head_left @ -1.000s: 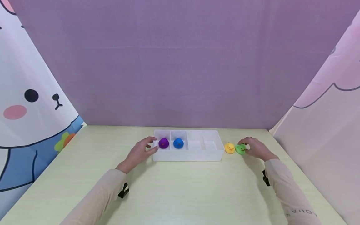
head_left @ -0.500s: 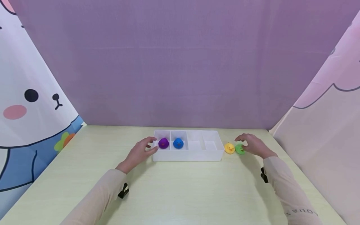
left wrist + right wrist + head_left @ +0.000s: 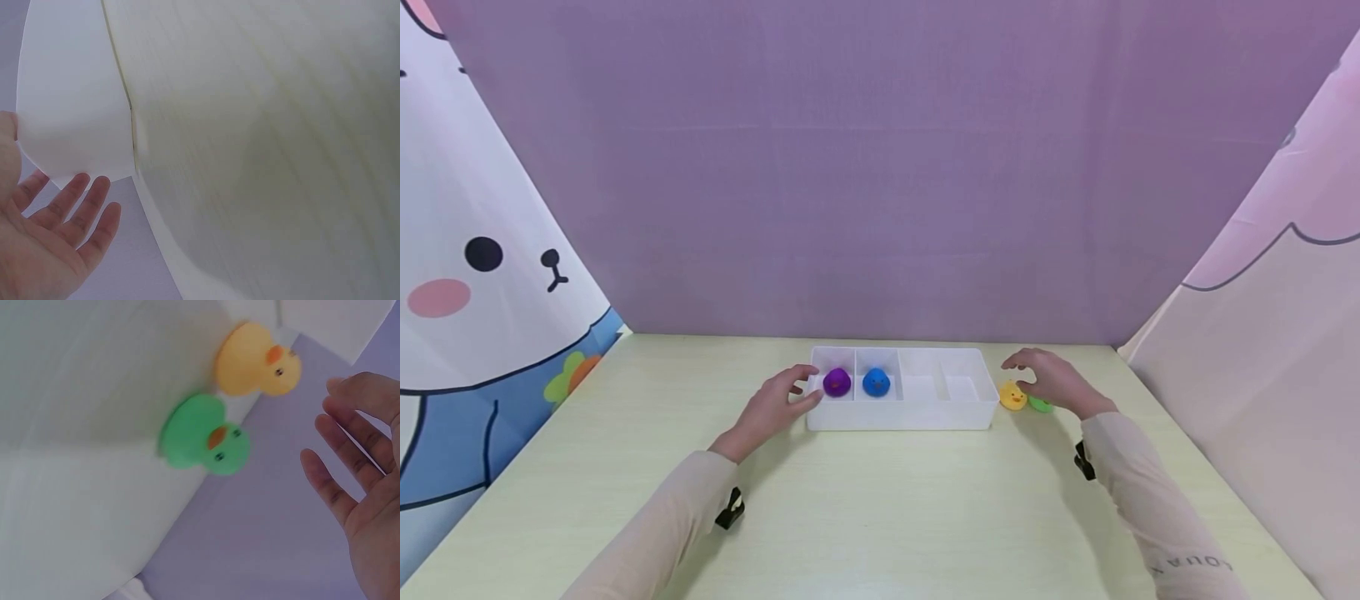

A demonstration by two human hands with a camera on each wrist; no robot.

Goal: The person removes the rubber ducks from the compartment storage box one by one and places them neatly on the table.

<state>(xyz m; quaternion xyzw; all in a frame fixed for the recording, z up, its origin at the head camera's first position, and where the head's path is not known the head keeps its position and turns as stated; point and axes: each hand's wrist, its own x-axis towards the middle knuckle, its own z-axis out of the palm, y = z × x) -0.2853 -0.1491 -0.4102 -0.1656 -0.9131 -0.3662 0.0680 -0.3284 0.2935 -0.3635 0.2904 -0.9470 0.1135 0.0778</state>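
Observation:
A white divided box (image 3: 902, 415) stands on the table, with a purple rubber duck (image 3: 837, 382) in its leftmost compartment and a blue rubber duck (image 3: 876, 382) in the one beside it. My left hand (image 3: 771, 408) rests at the box's left end, thumb and fingers spread around the corner. Just right of the box sit a yellow rubber duck (image 3: 253, 362) and a green rubber duck (image 3: 203, 437), side by side on the table. Over them hovers my right hand (image 3: 1054, 383), fingers loosely bent and holding nothing; in the head view it partly hides the green duck.
The pale wooden table (image 3: 880, 517) runs up to a purple cloth backdrop (image 3: 865, 183). Printed cartoon curtains flank both sides, a white animal (image 3: 490, 192) on the left and a pink and cream one (image 3: 1262, 358) on the right.
My right hand has come off the green duck, lifted a little and moved left toward the yellow duck. My left hand and the box have stayed where they were.

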